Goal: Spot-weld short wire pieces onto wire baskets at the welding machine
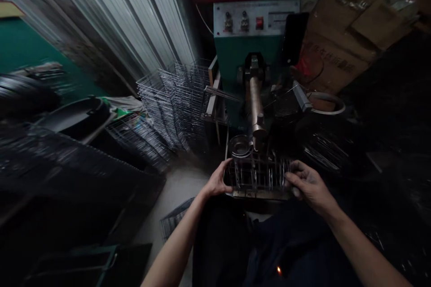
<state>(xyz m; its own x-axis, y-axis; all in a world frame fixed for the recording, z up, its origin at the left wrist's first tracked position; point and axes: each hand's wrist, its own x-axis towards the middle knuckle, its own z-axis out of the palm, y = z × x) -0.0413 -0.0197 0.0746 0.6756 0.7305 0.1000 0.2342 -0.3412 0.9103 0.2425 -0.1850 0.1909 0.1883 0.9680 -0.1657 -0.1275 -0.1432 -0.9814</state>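
Note:
A small wire rack (261, 175) lies between my two hands, under the metal arm (257, 103) of a green machine. My left hand (218, 181) has its thumb and fingers apart around the rack's left end. At the right end, my right hand (305, 184) is closed with its fingertips on the wires. A round metal dish (240, 145) sits just behind the rack, beside the tip of the machine arm. The rack's finer details are dark and blurred.
Stacked wire baskets (175, 103) stand at the left of the green machine (232, 54). A black round pan (74, 116) lies further left. Cardboard boxes (343, 49) and a metal ring (328, 103) are at the right. A small orange glow (279, 270) shows near my lap.

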